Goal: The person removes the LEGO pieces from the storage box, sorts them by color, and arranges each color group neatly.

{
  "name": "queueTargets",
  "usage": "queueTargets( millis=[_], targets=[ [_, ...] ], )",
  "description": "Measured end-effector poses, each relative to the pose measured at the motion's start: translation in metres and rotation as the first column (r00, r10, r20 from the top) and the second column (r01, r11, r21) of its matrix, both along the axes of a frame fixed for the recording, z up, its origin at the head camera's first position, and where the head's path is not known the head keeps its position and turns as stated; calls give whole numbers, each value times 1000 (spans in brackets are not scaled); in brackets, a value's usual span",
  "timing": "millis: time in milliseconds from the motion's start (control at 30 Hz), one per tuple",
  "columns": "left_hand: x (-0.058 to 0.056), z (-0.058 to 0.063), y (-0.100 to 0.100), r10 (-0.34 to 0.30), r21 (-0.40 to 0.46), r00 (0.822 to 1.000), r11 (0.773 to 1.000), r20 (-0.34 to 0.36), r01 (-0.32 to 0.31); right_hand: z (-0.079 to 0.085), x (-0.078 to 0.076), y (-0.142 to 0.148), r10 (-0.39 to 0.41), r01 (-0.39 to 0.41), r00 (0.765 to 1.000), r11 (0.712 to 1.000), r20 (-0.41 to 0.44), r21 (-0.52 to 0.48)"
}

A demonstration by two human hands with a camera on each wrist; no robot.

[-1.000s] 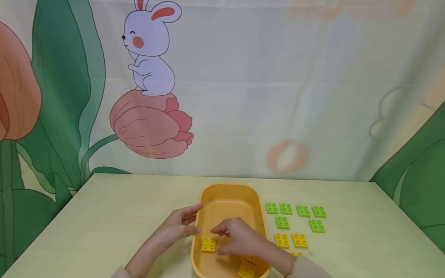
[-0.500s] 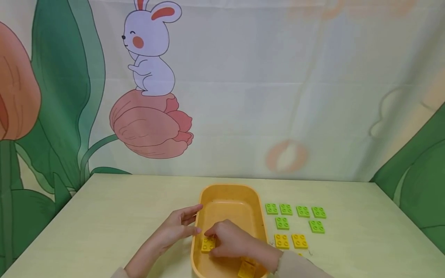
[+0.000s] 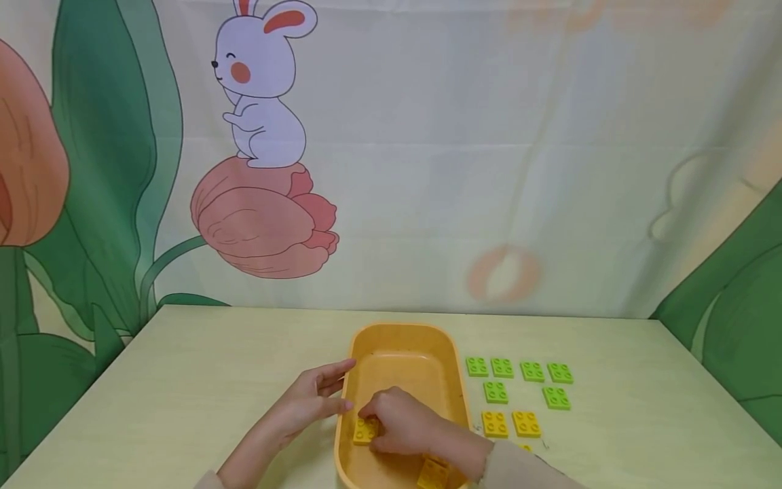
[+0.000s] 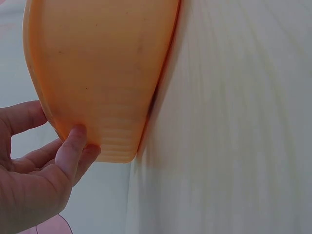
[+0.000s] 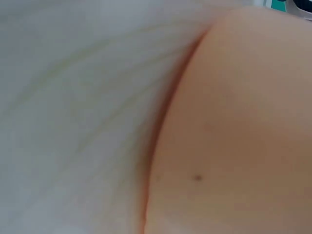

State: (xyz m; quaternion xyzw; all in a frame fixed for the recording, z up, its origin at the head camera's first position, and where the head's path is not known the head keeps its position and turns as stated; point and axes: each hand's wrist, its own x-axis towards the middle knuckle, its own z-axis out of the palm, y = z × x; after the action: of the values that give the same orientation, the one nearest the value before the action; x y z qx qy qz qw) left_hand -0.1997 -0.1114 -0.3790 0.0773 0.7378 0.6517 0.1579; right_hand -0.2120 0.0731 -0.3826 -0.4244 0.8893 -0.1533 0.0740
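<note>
A yellow-orange tray [image 3: 400, 337] stands on the table. Inside it, near its left wall, lies a yellow toy building brick [image 3: 364, 432] with studs on top. My right hand [image 3: 404, 422] reaches into the tray and pinches this brick between curled fingers and thumb. Another yellow brick [image 3: 433, 474] sits at the near right of the tray, partly behind the right forearm. My left hand [image 3: 311, 395] rests against the tray's left side with spread fingers. In the left wrist view, its thumb and fingers [image 4: 73, 146] touch the tray's rim and outer wall [image 4: 105, 68].
Right of the tray, several green bricks [image 3: 495, 392] lie in loose rows. Closer in are yellow bricks [image 3: 527, 424], one more partly covered by the right sleeve [image 3: 519, 468]. A printed fabric backdrop [image 3: 415, 170] hangs behind the table [image 3: 244, 346].
My right hand has moved left and down onto the yellow brick at the tray's left wall and closed its fingers around it. The left hand has stayed in place.
</note>
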Motion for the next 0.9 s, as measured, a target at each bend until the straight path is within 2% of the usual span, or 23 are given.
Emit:
queueTargets(
  millis=[200,367,600,767,900],
  targets=[
    [0,0,1,2,4,1000,1000,7,-2,10,4,8,-31,36,997,997,72,-75],
    [0,0,2,19,-4,1000,1000,6,-19,26,7,27,-32,54,988,988,149,-145],
    [2,-1,-1,5,19,1000,1000,-23,-4,50,11,72,-40,98,972,965,232,-242],
    [1,-1,-1,-16,45,999,999,-35,17,58,10,108,-62,139,964,946,259,-292],
    [1,-1,-2,-19,49,999,999,-36,21,59,9,135,-118,200,955,933,273,-299]
  ],
)
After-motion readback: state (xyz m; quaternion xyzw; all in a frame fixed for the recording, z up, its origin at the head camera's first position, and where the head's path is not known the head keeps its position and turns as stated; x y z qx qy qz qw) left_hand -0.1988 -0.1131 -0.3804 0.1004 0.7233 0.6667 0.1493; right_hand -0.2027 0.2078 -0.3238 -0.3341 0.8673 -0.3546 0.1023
